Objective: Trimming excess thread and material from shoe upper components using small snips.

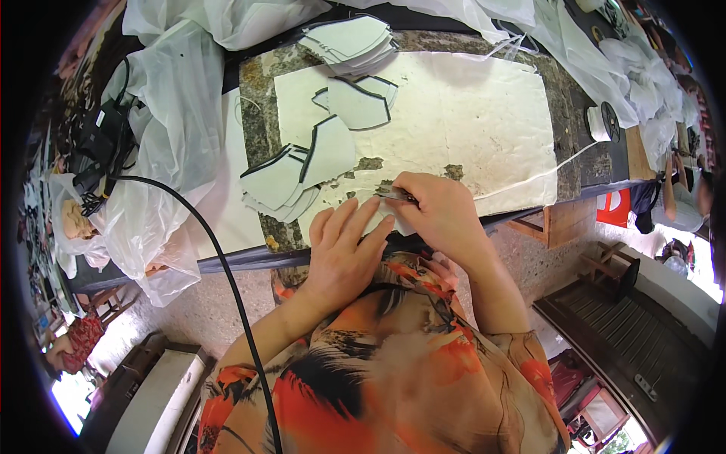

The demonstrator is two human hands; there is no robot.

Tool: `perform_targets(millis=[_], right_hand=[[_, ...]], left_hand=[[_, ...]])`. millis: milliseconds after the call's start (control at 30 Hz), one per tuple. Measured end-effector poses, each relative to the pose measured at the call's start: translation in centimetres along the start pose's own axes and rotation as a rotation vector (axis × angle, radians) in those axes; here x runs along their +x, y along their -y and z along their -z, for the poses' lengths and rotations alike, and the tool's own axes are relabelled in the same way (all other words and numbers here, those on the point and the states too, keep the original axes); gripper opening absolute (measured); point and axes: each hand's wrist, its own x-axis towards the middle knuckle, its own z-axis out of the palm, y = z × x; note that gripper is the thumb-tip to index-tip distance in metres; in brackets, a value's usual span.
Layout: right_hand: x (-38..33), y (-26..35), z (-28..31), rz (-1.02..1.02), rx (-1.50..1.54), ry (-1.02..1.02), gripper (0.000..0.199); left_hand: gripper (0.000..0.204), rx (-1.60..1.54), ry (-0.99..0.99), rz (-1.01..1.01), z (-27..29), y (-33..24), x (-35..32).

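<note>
In the head view, taking clock positions from the hands, a black boxy device [102, 144] with tangled wires sits between nine and ten o'clock, against sheer, crumpled plastic bags [178, 98] at ten. A smooth black cable [219, 246] bends from the device down across the person's left forearm.

On the mottled grey-brown surface [261, 94], a fanned stack of white curved fabric pieces with black edging [280, 181] lies between nine and ten o'clock, overlapping the left margin of a worn white sheet [484, 113]. Two more such pieces [359, 104] overlap close to twelve, and beyond them is a neat pile of similar pieces [348, 41].

The left hand [344, 250] lies at the surface's near edge, fingers extended and slightly spread over a small white piece [382, 219]; I cannot tell whether it pinches that piece. The right hand [439, 216], just beside it, is closed around a small dark metal tool [397, 194], its tip near the left fingertips. The small white piece is under and between both hands, partly hidden.

Farther right, a thin white cord [537, 175] slants toward a white spool with a dark flange [601, 122] at two o'clock. A dark slatted wooden bench [590, 325] stands at four.
</note>
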Motion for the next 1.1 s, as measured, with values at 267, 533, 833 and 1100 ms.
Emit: perform_targets(millis=[267, 533, 833, 1100], right_hand=[[-0.5, -0.4, 0.7, -0.051, 0.074, -0.038, 0.022], [-0.6, -0.7, 0.4, -0.151, 0.032, -0.068, 0.021], [-0.8, -0.9, 0.5, -0.147, 0.049, -0.05, 0.019], [-1.4, -1.3, 1.1, -0.166, 0.011, -0.052, 0.019]], left_hand=[[0.045, 0.055, 0.017, 0.012, 0.1, 0.2, 0.1], [0.045, 0.079, 0.041, 0.044, 0.3, -0.2, 0.6], [0.046, 0.13, 0.016, 0.081, 0.2, -1.2, 1.6], [0.042, 0.168, -0.024, 0.072, -0.6, -1.1, 1.7]])
